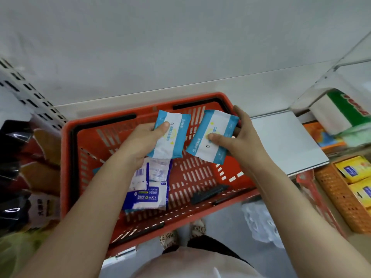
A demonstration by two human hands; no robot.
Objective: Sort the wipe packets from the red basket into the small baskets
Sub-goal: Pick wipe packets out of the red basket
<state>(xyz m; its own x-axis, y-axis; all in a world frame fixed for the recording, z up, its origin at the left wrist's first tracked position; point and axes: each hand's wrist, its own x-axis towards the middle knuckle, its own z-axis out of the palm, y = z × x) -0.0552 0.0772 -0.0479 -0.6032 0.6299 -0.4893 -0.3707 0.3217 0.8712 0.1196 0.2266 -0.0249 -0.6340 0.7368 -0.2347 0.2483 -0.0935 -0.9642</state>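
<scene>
A red basket (202, 175) sits in front of me on the shelf edge. Above it my left hand (140, 141) grips a light-blue and white wipe packet (172, 143), thumb on its top face. My right hand (239, 137) holds a second, matching wipe packet (216, 129) just to the right, thumb on top and fingers round its far edge. In the basket's bottom lie several dark-blue and white alcohol wipe packets (148, 195), partly under my left wrist.
An orange small basket (337, 195) with yellow packets (353, 169) stands at the right. A white shelf plate (285, 141) lies behind it, with a green and white pack (341, 113) beyond. Dark snack bags (22, 169) line the left side.
</scene>
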